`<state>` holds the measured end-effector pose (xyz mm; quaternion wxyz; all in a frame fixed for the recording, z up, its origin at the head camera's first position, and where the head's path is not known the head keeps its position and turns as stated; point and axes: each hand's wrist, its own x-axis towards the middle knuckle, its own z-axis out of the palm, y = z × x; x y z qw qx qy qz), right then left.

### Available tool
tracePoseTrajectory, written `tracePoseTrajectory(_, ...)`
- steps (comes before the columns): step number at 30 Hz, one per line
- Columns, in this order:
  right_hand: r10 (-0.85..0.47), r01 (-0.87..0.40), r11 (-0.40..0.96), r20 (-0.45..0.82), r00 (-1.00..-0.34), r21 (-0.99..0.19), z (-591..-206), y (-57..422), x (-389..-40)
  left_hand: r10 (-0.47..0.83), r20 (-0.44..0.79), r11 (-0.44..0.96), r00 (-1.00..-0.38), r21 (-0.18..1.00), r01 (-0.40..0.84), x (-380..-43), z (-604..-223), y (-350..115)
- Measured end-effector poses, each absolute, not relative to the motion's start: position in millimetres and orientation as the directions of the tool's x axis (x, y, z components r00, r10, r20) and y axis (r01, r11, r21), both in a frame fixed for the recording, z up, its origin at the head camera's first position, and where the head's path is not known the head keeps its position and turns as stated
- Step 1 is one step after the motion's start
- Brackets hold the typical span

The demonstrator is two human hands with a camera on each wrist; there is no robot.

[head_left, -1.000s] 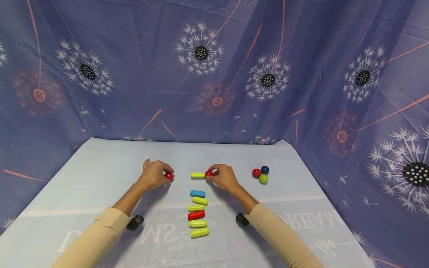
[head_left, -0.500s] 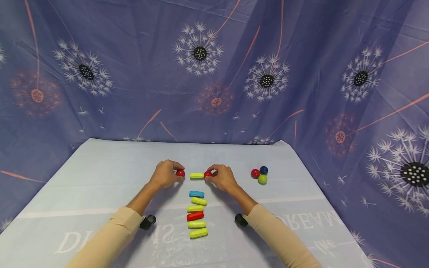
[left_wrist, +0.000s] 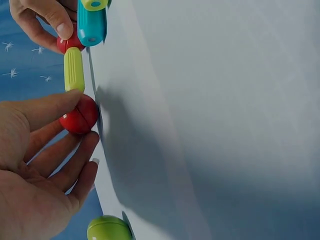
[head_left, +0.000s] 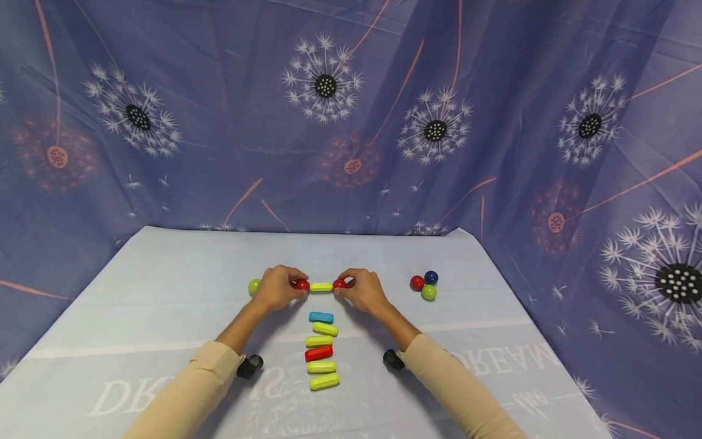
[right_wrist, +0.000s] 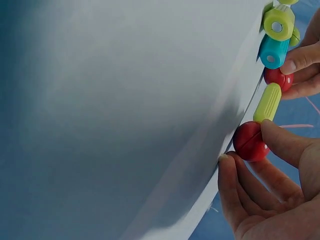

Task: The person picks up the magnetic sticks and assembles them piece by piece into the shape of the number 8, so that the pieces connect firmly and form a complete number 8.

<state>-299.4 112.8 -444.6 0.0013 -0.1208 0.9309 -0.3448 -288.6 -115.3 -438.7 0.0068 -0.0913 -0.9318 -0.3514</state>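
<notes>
A yellow-green ribbed rod (head_left: pixel 321 287) lies crosswise between two red balls. The left red ball (left_wrist: pixel 80 115) is pinched by my left hand (head_left: pixel 277 289), thumb on the near side and fingers behind it. My right hand (head_left: pixel 364 289) pinches the right red ball (right_wrist: pixel 251 141) in the same way at the rod's other end. Both balls sit right at the rod's ends, and all three form a straight line close over the white tabletop. Part of each ball is hidden by fingers.
Toward me runs a column of loose rods: a blue one (head_left: pixel 321 317), a red one (head_left: pixel 319 353) and several yellow-green ones (head_left: pixel 324 381). A green ball (head_left: pixel 254 286) sits left of my left hand. Red (head_left: pixel 417 282), blue (head_left: pixel 431 277) and green (head_left: pixel 429 292) balls cluster at the right.
My left hand has carried its red ball rightward to the rod's left end, uncovering a green ball behind it. My right hand has stayed in place on the other ball.
</notes>
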Motion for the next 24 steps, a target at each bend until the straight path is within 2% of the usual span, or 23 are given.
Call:
tracePoseTrajectory(10,-0.211,-0.208,0.737,0.073,-0.975,-0.643,-445.3,113.1,-301.4,0.15,0.073,0.695,-0.986,0.702,0.157,-290.5,-442.2,-117.6)
tracePoseTrajectory(19,-0.19,-0.2,0.712,0.089,-0.978,-0.673,-447.0,113.5,-308.3,0.069,-0.051,0.554,-0.996,0.832,-0.004,-295.2,-446.0,-121.6)
tracePoseTrajectory(24,-0.17,-0.181,0.71,0.084,-0.982,-0.68,-446.6,112.4,-314.0,0.018,-0.037,0.541,-0.999,0.841,-0.022,-298.2,-448.3,-118.9)
